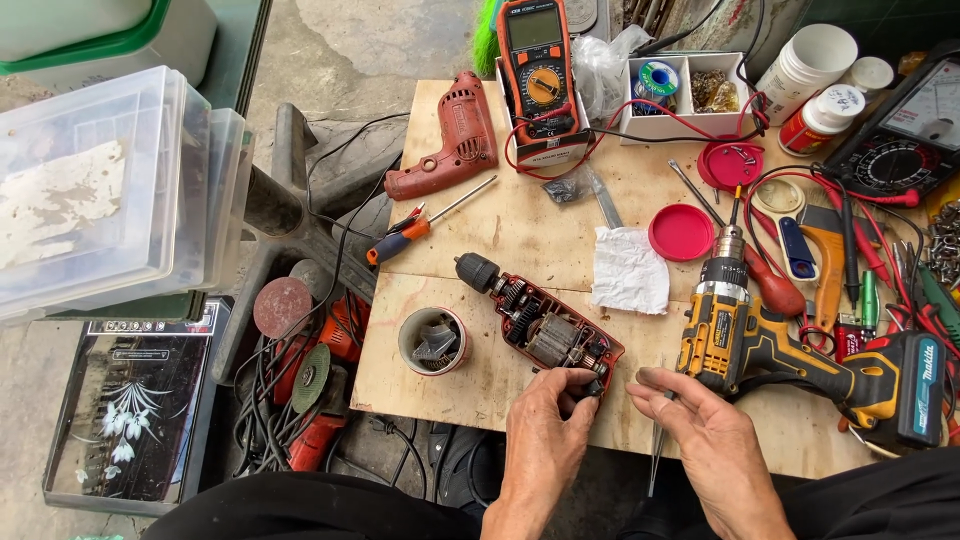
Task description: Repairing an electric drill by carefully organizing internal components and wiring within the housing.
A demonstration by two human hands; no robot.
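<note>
An opened red electric drill lies on the wooden bench with its motor and gears showing, chuck pointing up-left. My left hand grips the handle end of this open drill near the bench's front edge. My right hand is just right of it and holds thin metal tweezers that point downward past the bench edge. The drill's removed red housing half lies at the bench's far left corner.
A yellow-black cordless drill lies right of my hands. A small cup of parts, a white cloth, a screwdriver, red lids, a multimeter, pots and hand tools crowd the bench. Angle grinders and cables lie on the floor left.
</note>
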